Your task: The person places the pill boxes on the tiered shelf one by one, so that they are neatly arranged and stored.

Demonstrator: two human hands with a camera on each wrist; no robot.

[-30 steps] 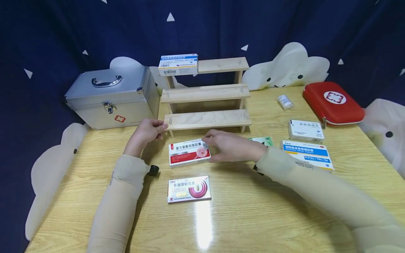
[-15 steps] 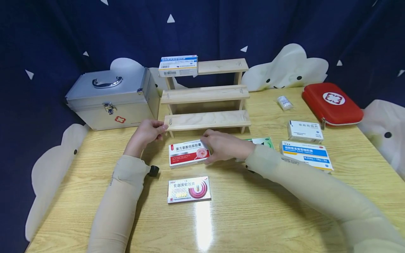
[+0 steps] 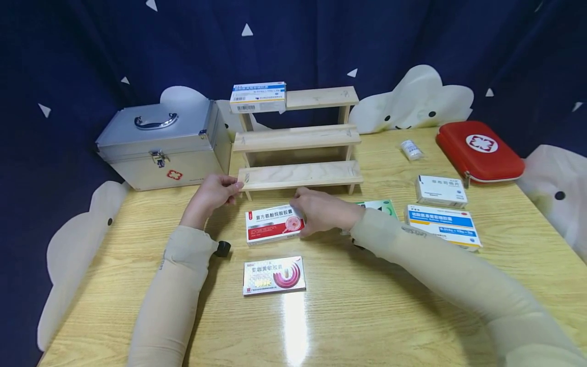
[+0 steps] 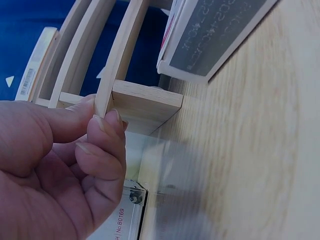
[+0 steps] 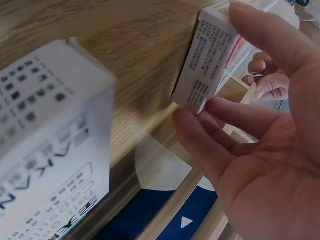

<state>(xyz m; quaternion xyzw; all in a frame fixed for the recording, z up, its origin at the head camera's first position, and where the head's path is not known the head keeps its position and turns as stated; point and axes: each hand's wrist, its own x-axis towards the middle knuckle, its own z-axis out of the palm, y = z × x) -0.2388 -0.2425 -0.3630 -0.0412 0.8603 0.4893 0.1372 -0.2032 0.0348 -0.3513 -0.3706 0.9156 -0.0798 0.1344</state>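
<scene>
In the head view my left hand (image 3: 215,196) pinches the left end of the lowest board of a three-tier wooden stand (image 3: 298,175). The left wrist view shows thumb and fingertips on that board's corner (image 4: 104,97). My right hand (image 3: 326,211) holds a red-and-white medicine box (image 3: 270,224) by its right end, in front of the stand. Thumb and fingers span opposite long edges of this medicine box (image 5: 210,57) in the right wrist view. Nearer the front lies a silvery medicine box (image 3: 273,276) with a pink ring design.
A blue-and-white box (image 3: 258,97) sits on the stand's top tier, left side. A metal case (image 3: 160,145) stands at left. To the right are a green box (image 3: 382,206), a blue-and-white box (image 3: 442,224), a white box (image 3: 441,190), a small bottle (image 3: 411,150) and a red case (image 3: 481,153).
My right hand has moved slightly left, further over the right end of the red-and-white box. My left hand keeps its pinch on the stand's lowest board.
</scene>
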